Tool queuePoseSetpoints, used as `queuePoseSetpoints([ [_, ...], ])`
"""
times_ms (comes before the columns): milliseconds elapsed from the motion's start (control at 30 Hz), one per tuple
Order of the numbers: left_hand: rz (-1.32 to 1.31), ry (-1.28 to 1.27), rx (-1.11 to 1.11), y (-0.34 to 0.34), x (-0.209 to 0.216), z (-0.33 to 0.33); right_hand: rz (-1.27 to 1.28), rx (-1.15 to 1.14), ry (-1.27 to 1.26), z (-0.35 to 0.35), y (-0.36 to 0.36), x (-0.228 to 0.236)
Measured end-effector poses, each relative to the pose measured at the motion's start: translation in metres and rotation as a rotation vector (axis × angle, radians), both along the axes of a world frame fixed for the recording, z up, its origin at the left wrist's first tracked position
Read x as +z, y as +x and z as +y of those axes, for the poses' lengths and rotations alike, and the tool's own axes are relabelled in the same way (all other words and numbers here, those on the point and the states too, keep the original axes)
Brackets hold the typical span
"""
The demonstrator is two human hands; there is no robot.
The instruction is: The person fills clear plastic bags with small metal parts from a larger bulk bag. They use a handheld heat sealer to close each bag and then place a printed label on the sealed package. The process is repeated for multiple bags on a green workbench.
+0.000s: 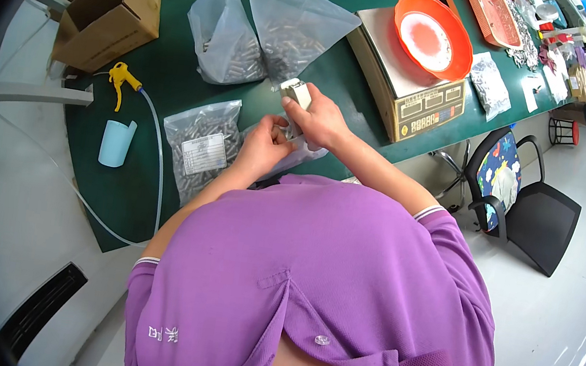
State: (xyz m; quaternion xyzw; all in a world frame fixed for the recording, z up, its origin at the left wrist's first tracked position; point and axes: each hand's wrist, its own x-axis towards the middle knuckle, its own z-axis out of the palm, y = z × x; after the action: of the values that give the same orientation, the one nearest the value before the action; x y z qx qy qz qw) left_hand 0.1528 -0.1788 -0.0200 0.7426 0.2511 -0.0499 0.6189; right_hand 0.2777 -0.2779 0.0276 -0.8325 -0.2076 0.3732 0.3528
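Note:
My right hand (pixel 321 121) is closed around a small boxy cream-and-grey hand tool (pixel 297 93), whose exact kind I cannot make out. Just below and left of it, my left hand (pixel 265 146) has its fingers pinched together at a clear plastic bag (pixel 302 156), which lies partly under both hands at the table's near edge. The bag's contents are mostly hidden. Left of my left hand lies a flat clear bag (pixel 202 145) of small metal cylinders with a white label. Beyond the hands stand two open bags of similar parts, one frosted (pixel 229 41), one wider (pixel 294 31).
On the green table (pixel 165 25) are cardboard boxes (pixel 112 11), a yellow air gun (pixel 124 83) with a hose and a blue cup (pixel 116 143). To the right, an orange basin (pixel 434 37) sits on a box (pixel 421 111). A black chair (pixel 527 206) stands beyond the right edge.

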Motion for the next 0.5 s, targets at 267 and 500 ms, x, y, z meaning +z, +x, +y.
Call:
queuePoseSetpoints([
  [267,0.017,0.038,-0.014,0.000,-0.005,0.002,-0.037,-0.033,0.013,0.009,-0.002,-0.031],
  [500,0.013,0.060,-0.101,-0.025,-0.002,0.017,-0.056,-0.070,0.026,0.014,-0.003,-0.039],
])
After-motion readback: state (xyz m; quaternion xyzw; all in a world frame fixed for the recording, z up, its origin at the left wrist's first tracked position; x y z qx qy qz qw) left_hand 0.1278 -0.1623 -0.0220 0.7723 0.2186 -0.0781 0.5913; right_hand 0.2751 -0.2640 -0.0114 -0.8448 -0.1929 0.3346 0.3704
